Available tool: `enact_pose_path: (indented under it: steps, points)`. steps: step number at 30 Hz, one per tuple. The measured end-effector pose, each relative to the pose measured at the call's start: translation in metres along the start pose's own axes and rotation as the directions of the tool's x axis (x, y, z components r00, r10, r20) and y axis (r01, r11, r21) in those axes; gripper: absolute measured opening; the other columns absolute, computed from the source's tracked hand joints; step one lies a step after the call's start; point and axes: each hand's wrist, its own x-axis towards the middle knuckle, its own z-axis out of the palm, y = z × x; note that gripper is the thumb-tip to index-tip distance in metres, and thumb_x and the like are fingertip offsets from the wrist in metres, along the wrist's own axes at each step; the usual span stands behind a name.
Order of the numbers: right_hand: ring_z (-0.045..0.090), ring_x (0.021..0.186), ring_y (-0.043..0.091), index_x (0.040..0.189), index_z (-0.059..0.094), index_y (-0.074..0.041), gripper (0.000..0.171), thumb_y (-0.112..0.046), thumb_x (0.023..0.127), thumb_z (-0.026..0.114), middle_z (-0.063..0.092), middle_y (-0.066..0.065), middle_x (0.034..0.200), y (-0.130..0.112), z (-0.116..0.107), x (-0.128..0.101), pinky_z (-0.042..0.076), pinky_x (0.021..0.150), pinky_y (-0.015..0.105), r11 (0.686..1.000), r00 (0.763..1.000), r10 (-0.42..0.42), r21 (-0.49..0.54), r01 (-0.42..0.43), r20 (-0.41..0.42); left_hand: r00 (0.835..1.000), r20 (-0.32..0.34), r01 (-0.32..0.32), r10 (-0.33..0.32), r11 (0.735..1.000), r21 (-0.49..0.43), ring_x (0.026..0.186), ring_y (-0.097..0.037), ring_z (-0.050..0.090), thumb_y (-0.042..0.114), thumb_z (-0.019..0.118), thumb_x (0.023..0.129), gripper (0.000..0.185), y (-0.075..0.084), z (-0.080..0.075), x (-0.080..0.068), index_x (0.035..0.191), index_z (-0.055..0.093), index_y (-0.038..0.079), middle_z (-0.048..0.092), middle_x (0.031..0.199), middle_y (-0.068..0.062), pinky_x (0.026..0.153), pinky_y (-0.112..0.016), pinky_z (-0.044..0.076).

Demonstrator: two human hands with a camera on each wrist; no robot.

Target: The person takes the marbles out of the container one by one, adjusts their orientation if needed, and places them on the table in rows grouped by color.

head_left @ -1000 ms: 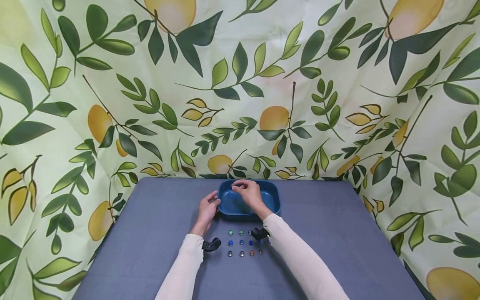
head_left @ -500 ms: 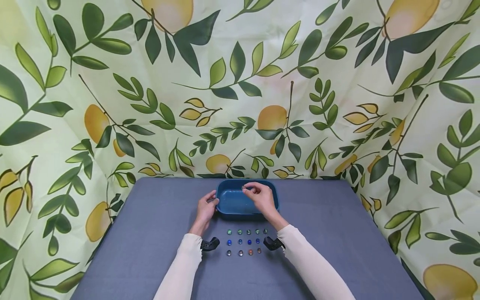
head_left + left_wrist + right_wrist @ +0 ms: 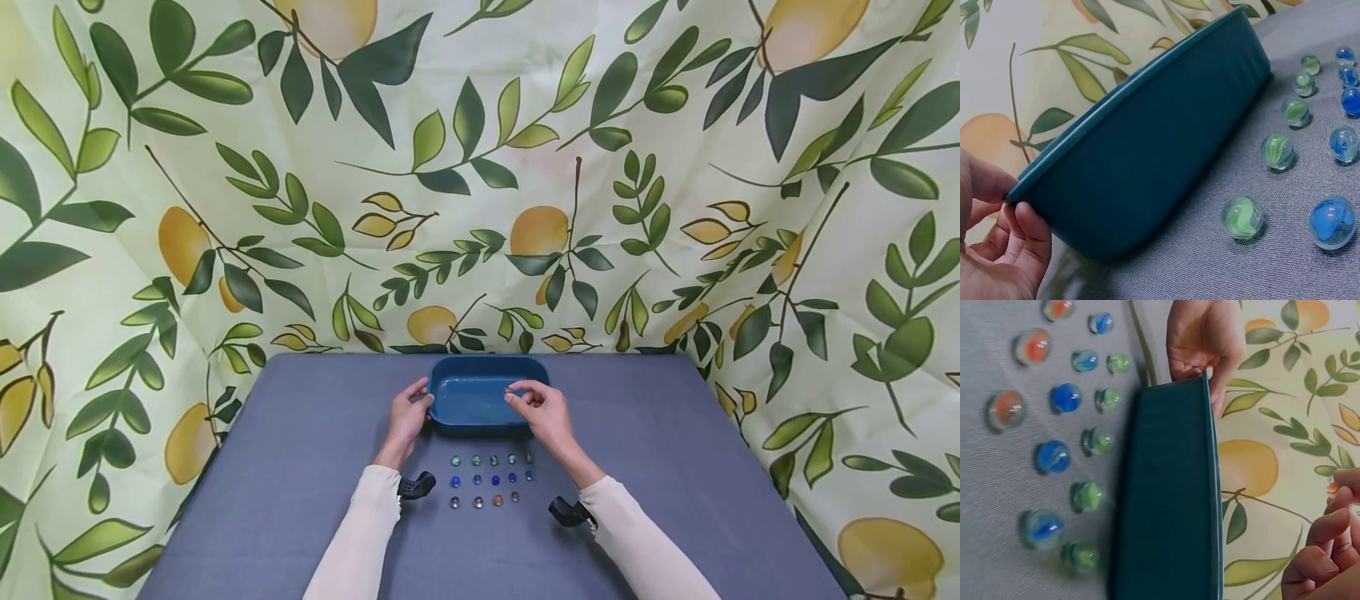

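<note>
My left hand (image 3: 407,417) pinches the left rim of a dark blue plastic bin (image 3: 1147,144), thumb on top and fingers curled beneath the lip. The bin sits at the back of the table, its inside bare where the head view looks in. Over its right front part, my right hand (image 3: 546,408) holds a small orange marble (image 3: 1332,487) between thumb and fingertips, largely covered by them. In front of the bin, glass marbles lie in three rows: green ones (image 3: 476,460) nearest the bin, blue ones (image 3: 477,480) in the middle, orange and brownish ones (image 3: 498,501) closest to me.
A grey-blue cloth (image 3: 300,517) covers the table. Behind and at both sides hangs a curtain (image 3: 465,208) printed with leaves and fruit. Black wrist cameras (image 3: 416,486) are strapped at both sleeves, low beside the marble rows.
My right hand has moved right and toward me across the bin, still pinching the marble. Its arm has come off the right end of the rows. The left hand keeps its hold on the rim.
</note>
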Motion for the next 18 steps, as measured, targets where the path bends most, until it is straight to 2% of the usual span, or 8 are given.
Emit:
enact_pose_path:
  steps: [8, 11, 16, 18]
  points:
    - [0.042, 0.054, 0.003, 0.1, 0.074, -0.002, 0.014, -0.009, 0.087, 0.072, 0.058, 0.01, 0.071, -0.033, -0.023, -0.034, 0.033, 0.051, 0.02, 0.997, 0.998, 0.056, -0.05, -0.055, 0.016, 1.0, 0.006, 0.02, -0.02, 1.0, -0.004, 0.072, -0.011, 0.049, 0.003, 0.058, 0.093, 0.046, 0.003, 0.003, 0.0, 0.139, 0.055, 0.006, 0.053, 0.121, -0.014, 0.061, -0.022, 0.046]
    - [0.041, 0.053, 0.002, 0.098, 0.074, -0.003, 0.012, -0.007, 0.087, 0.073, 0.058, 0.01, 0.069, -0.019, -0.027, -0.04, 0.033, 0.05, 0.019, 0.997, 0.998, 0.057, -0.046, -0.056, 0.012, 1.0, 0.004, 0.026, -0.026, 1.0, -0.006, 0.072, -0.012, 0.049, 0.003, 0.058, 0.093, 0.046, 0.003, 0.002, 0.0, 0.139, 0.055, 0.006, 0.053, 0.121, -0.013, 0.061, -0.022, 0.046]
    - [0.04, 0.053, 0.001, 0.096, 0.074, -0.007, 0.011, -0.009, 0.085, 0.075, 0.055, 0.002, 0.066, 0.018, -0.032, -0.049, 0.032, 0.05, 0.019, 0.993, 0.996, 0.089, -0.078, -0.088, 0.008, 0.999, 0.002, 0.032, -0.032, 0.999, -0.002, 0.074, -0.012, 0.05, 0.005, 0.058, 0.093, 0.047, 0.003, 0.002, 0.0, 0.14, 0.055, 0.008, 0.053, 0.123, -0.012, 0.061, -0.022, 0.046]
    - [0.04, 0.052, 0.001, 0.095, 0.074, -0.008, 0.011, -0.01, 0.084, 0.076, 0.054, 0.0, 0.066, 0.026, -0.035, -0.055, 0.032, 0.048, 0.019, 0.991, 0.995, 0.101, -0.087, -0.099, 0.021, 1.0, 0.007, 0.03, -0.03, 1.0, 0.005, 0.074, -0.012, 0.05, 0.005, 0.058, 0.093, 0.047, 0.004, 0.002, 0.0, 0.14, 0.055, 0.008, 0.053, 0.123, -0.013, 0.061, -0.022, 0.046]
